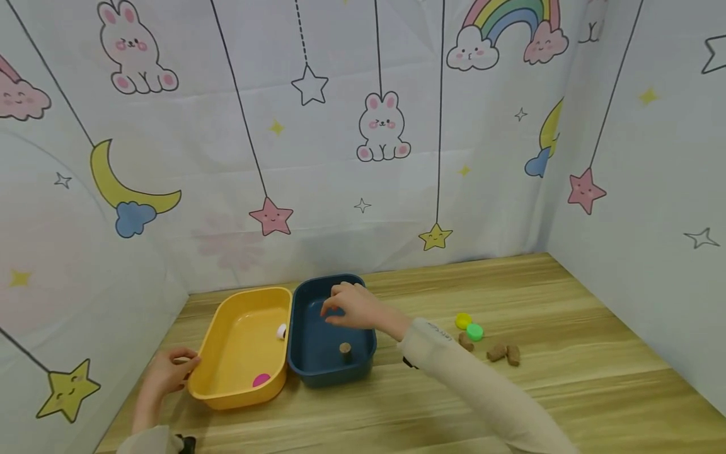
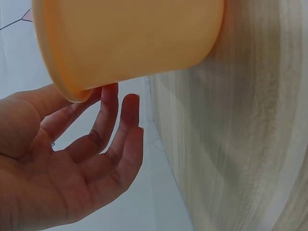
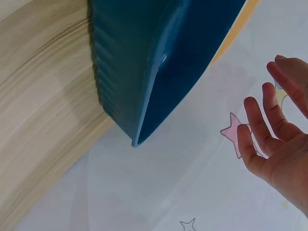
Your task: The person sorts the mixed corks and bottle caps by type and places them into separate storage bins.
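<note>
My left hand (image 1: 170,370) pinches the rim at the near left of a yellow bin (image 1: 241,347), its remaining fingers loosely bent, as the left wrist view shows. Inside that bin are a pink round cap (image 1: 261,380) and a small white object (image 1: 281,331) against the right wall. My right hand (image 1: 356,305) hovers over a dark blue bin (image 1: 303,366), fingers relaxed and apart with nothing between them. A brown cork-like piece (image 1: 345,350) is in the near part of the blue bin.
On the table (image 1: 567,315) to the right lie a yellow cap (image 1: 463,321), a green cap (image 1: 474,331) and brown pieces (image 1: 496,352). The bins stand side by side. A printed cloth wall (image 1: 329,170) rises behind the table and along both sides.
</note>
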Available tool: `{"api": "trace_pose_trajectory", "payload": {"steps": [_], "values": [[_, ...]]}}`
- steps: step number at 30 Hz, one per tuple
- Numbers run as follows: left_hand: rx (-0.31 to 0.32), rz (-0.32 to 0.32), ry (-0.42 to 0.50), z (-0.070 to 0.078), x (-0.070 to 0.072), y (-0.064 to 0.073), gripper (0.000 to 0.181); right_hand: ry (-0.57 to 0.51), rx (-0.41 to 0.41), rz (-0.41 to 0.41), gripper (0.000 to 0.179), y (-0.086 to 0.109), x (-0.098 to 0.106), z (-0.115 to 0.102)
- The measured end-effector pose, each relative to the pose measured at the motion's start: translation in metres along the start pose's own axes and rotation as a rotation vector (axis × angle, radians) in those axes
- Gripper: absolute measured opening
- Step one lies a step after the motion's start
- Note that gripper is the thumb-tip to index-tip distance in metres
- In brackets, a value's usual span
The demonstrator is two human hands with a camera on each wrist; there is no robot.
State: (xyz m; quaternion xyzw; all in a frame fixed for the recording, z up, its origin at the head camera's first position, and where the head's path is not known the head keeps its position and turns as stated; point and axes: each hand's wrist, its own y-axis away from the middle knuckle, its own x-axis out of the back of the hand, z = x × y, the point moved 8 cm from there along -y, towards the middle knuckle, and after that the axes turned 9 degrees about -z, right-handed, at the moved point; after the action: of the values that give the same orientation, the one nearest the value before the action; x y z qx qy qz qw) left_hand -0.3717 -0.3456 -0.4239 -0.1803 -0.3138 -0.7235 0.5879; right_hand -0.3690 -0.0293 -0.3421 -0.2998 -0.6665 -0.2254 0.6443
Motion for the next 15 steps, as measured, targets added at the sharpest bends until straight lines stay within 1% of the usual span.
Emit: {"api": "trace_pose_trajectory", "payload": {"steps": [9, 15], "values": [[-0.014, 0.013, -0.006, 0.002, 0.0, 0.001, 0.029, 0.024, 0.047, 0.018, 0.016, 0.02, 0.003, 0.009], [-0.027, 0.02, 0.003, 0.003, 0.001, 0.003, 0.031, 0.036, 0.04, 0.008, 0.015, 0.036, 0.005, 0.02]]}}
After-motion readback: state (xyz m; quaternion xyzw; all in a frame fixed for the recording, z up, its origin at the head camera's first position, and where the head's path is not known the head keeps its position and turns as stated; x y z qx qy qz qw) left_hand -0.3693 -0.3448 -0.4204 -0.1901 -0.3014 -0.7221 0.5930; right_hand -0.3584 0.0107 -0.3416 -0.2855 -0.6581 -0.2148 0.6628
